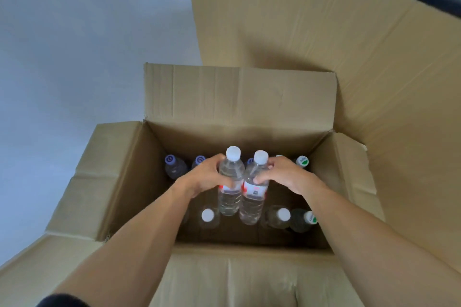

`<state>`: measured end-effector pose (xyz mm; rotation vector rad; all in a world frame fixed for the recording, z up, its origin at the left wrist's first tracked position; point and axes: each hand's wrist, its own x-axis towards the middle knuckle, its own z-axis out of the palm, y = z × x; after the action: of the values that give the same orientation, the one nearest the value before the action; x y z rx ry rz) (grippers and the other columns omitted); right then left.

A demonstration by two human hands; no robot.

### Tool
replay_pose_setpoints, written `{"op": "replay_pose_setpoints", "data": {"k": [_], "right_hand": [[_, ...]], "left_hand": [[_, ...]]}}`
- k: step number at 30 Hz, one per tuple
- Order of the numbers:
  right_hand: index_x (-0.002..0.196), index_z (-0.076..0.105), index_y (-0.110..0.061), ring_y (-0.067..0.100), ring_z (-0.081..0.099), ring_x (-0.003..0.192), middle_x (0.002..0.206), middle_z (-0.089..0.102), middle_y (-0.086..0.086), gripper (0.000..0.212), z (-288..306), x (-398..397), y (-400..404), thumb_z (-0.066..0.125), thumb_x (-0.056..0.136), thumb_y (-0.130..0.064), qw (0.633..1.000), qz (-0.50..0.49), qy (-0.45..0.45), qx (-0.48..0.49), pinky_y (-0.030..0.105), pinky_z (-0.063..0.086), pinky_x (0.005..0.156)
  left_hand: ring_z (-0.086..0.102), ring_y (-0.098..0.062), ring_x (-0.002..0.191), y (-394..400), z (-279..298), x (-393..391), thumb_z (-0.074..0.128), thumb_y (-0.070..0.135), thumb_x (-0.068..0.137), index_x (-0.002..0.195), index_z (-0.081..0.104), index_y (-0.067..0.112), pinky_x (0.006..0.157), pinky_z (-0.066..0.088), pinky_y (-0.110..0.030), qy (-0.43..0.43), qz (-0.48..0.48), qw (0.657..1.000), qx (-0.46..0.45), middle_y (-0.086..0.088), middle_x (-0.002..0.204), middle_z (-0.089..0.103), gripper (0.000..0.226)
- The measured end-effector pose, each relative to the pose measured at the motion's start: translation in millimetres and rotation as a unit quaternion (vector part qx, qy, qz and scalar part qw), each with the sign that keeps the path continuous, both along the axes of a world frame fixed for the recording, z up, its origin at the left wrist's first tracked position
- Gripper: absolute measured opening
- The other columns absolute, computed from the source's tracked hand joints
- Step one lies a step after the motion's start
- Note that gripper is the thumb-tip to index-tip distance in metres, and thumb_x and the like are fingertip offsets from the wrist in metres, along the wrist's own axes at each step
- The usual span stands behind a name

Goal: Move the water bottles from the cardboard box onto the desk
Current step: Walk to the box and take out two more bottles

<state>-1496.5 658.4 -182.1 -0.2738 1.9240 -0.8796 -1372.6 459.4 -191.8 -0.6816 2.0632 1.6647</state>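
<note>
Pale floor or wall is seen left of the cardboard box (pixel 119 169), whose flaps are folded outward. Inside the box, two purple-capped bottles (pixel 174 166) stand at the far left. At its middle, two white-capped bottles (pixel 230 182) are held side by side above the others: the left hand (pixel 204 179) is wrapped round the left one, the right hand (pixel 284 177) round the right one (pixel 254 189). Green-capped bottles (pixel 303 220) stand at the box's right. No tabletop is shown. A one-handed hold on smooth plastic could be lost during lifting, and a dropped bottle would topple those below; a flap could also be clipped.
</note>
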Motion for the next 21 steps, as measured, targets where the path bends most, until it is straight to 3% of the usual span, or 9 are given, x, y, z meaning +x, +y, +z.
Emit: {"op": "replay_pose_setpoints", "data": {"k": [4,7,9,13,17,21], "right_hand": [[0.117,0.067,-0.007,0.027,0.067,0.111,0.112,0.074,0.01,0.034,34.1,1.3,-1.0,0.077,0.085,-0.013,0.991,-0.097,-0.058,-0.068,0.049,0.05,0.103],[0.117,0.061,-0.012,0.028,0.069,0.107,0.113,0.072,0.013,0.033,57.4,8.1,-0.8,0.076,0.089,-0.02,0.976,-0.159,-0.081,-0.123,0.045,0.057,0.089],[0.123,0.057,-0.009,0.03,0.068,0.108,0.118,0.069,0.016,0.039,68.1,13.8,-2.0,0.073,0.091,-0.024,0.962,-0.204,-0.095,-0.154,0.047,0.058,0.087],[0.131,0.06,-0.01,0.034,0.064,0.117,0.125,0.068,0.016,0.045,84.1,25.0,-5.1,0.06,0.098,-0.041,0.94,-0.25,-0.118,-0.2,0.054,0.051,0.101],[0.135,0.06,-0.012,0.034,0.065,0.12,0.126,0.069,0.016,0.055,92.1,35.5,-7.8,0.05,0.1,-0.053,0.911,-0.285,-0.165,-0.247,0.055,0.047,0.106],[0.133,0.06,-0.011,0.034,0.07,0.112,0.121,0.071,0.018,0.061,93.2,44.7,-15.7,0.044,0.1,-0.06,0.876,-0.333,-0.232,-0.262,0.05,0.055,0.096]], "left_hand": [[0.069,-0.018,0.105,-4.9,25.5,1.9,0.083,0.024,0.081,0.121,0.062,0.024,0.079,0.057,-0.033,0.02,0.078,0.995,0.063,0.0,0.113,0.073,0.045],[0.073,-0.018,0.097,-4.5,38.4,5.5,0.082,0.042,0.081,0.118,0.061,0.022,0.071,0.06,-0.035,0.038,0.152,0.985,0.075,-0.003,0.11,0.074,0.047],[0.075,-0.02,0.095,-1.0,47.3,6.6,0.078,0.052,0.081,0.12,0.061,0.016,0.077,0.062,-0.041,0.047,0.199,0.973,0.109,-0.005,0.107,0.076,0.055],[0.074,-0.032,0.102,3.9,67.3,6.7,0.07,0.057,0.084,0.123,0.066,0.008,0.095,0.057,-0.052,0.05,0.263,0.936,0.228,-0.013,0.111,0.076,0.062],[0.072,-0.034,0.108,6.8,88.0,11.4,0.064,0.057,0.091,0.128,0.061,0.012,0.094,0.057,-0.05,0.046,0.237,0.918,0.315,-0.016,0.118,0.073,0.058],[0.071,-0.036,0.109,10.5,103.1,16.8,0.073,0.044,0.089,0.13,0.058,0.008,0.102,0.051,-0.055,0.052,0.197,0.931,0.303,-0.017,0.118,0.073,0.057]]}}
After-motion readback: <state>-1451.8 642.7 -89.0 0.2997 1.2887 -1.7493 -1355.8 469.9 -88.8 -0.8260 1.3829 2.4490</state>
